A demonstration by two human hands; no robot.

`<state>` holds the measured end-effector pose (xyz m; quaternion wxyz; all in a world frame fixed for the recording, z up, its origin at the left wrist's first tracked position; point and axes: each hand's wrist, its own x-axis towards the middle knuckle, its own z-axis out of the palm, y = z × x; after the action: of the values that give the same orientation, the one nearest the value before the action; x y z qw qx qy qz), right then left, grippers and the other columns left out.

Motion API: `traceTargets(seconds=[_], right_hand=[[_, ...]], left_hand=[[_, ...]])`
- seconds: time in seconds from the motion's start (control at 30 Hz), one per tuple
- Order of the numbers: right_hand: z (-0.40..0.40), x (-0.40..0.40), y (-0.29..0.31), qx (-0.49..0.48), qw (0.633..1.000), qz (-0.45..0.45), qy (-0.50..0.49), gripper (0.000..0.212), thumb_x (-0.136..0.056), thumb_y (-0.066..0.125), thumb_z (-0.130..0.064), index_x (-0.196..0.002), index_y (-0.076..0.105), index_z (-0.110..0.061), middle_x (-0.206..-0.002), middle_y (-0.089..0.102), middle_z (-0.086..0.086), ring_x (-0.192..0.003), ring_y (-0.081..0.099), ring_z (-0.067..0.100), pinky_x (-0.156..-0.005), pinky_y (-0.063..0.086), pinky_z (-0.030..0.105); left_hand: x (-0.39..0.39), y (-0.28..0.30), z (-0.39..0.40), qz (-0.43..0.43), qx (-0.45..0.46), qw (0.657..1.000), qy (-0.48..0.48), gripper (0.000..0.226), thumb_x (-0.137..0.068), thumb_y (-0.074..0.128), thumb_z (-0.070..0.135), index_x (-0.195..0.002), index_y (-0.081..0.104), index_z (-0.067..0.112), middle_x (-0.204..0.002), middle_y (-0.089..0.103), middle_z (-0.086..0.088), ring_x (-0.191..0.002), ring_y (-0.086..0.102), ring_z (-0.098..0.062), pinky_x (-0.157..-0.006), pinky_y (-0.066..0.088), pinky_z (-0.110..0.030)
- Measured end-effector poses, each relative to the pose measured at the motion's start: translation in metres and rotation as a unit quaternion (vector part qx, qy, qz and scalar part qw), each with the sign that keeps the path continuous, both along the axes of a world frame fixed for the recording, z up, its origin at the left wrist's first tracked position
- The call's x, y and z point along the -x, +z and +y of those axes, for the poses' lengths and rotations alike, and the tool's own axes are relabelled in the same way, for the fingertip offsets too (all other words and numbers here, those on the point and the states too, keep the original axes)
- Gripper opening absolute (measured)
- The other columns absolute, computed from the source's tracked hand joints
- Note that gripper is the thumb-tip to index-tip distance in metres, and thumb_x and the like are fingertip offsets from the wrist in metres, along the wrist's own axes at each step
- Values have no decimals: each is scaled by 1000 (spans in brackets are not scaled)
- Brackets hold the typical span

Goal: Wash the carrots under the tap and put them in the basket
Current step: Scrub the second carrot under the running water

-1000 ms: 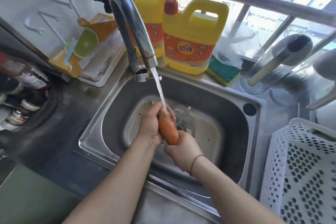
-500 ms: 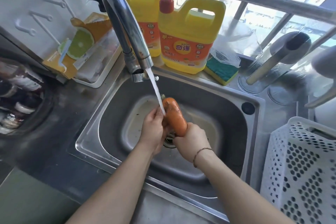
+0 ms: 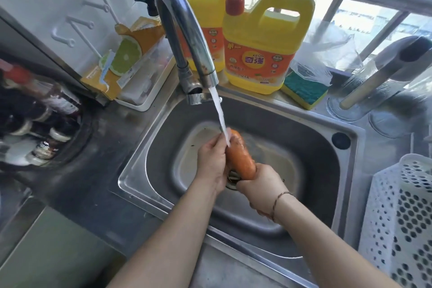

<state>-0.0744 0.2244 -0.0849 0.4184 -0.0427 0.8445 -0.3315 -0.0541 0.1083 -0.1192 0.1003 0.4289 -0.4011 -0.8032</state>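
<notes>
Carrot (image 3: pixel 240 155): held over the sink (image 3: pixel 304 128) above the drain, thick end up and tilted away from the person, its lower end buried in the right hand.
Right hand (image 3: pixel 259 188): fingers curled round the carrot's lower end, gripping it from below (a thin cord bracelet sits on the wrist).
Left hand (image 3: pixel 211 159): lies against the carrot's left side, just above the right hand's grip; its fingers seem to wrap round the carrot, though the far side is hidden.
Tap (image 3: pixel 184 37): running, the stream landing on the carrot's upper end, right beside the left hand's fingertips.
Basket (image 3: pixel 397 217): white, perforated, standing on the counter well to the right of the gripped carrot.
Detergent jugs (image 3: pixel 259 40): two yellow ones behind the tap, beyond the hands.
Sponge (image 3: pixel 306 91): green and yellow, just right of the jugs.
</notes>
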Motion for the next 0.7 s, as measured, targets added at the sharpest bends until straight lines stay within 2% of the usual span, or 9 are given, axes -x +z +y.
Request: traceTargets(seconds=[0.07,0.1,0.17,0.23,0.33,0.47,0.57,0.63,0.7], right_hand=[[-4,-1,-4,0,1000,10,-1,13,-77,62,-17,-89,60,-14,-66,57,3,-48,49,18,-44,36,23],[-5,-1,-4,8,1000,2,-3,12,-77,61,-15,-88,60,-14,-66,56,4,-48,49,19,-44,36,23],[-3,-1,-1,33,998,-45,-28,6,-79,58,-10,-84,57,-12,-59,49,5,-41,44,19,-40,33,23],[1,1,2,47,994,-85,-46,6,-80,56,-8,-83,54,-12,-57,43,7,-35,38,18,-38,30,20],[3,0,0,46,994,-92,-43,9,-81,56,-5,-88,54,-10,-58,42,7,-31,36,16,-37,30,18],[-3,-4,-9,39,997,-51,-33,15,-79,60,-7,-93,59,-11,-60,49,6,-38,44,19,-40,36,23],[-6,-8,-11,27,999,-30,-23,10,-78,61,-9,-87,59,-13,-58,50,4,-41,46,22,-41,38,25],[-5,-9,-11,28,997,-67,-33,11,-80,59,-7,-88,56,-12,-60,49,7,-40,43,21,-40,36,24],[-1,-8,-8,37,990,-125,-46,9,-82,56,-4,-88,51,-8,-58,46,7,-36,38,17,-39,32,21]], left_hand=[[3,-3,3,-45,123,991,-12,29,-83,69,47,-77,71,19,-87,72,-7,-88,68,-24,-89,56,-47],[2,-6,4,-41,170,984,-28,30,-83,65,50,-80,69,20,-84,71,-3,-85,68,-20,-86,56,-45],[-4,-10,2,1,188,978,-91,31,-84,60,46,-98,62,19,-89,67,1,-86,64,-14,-86,53,-39],[-12,-18,-5,60,136,976,-161,39,-84,63,41,-114,56,17,-99,65,0,-94,61,-13,-93,49,-37],[-20,-18,-15,139,-6,975,-176,40,-87,60,18,-125,50,13,-109,60,-9,-101,57,-20,-95,47,-38],[-18,-17,-12,86,39,991,-91,15,-96,61,9,-111,63,11,-97,67,-5,-90,63,-17,-77,55,-30],[-15,-22,-8,20,96,994,-38,6,-89,70,17,-94,72,14,-86,73,-2,-82,67,-18,-79,56,-41],[-13,-23,-6,-27,130,991,-16,6,-88,71,16,-82,74,17,-79,74,1,-78,67,-18,-81,57,-45],[-14,-25,-7,-45,143,988,-46,6,-88,73,19,-82,75,19,-83,74,1,-83,67,-19,-85,58,-50]])
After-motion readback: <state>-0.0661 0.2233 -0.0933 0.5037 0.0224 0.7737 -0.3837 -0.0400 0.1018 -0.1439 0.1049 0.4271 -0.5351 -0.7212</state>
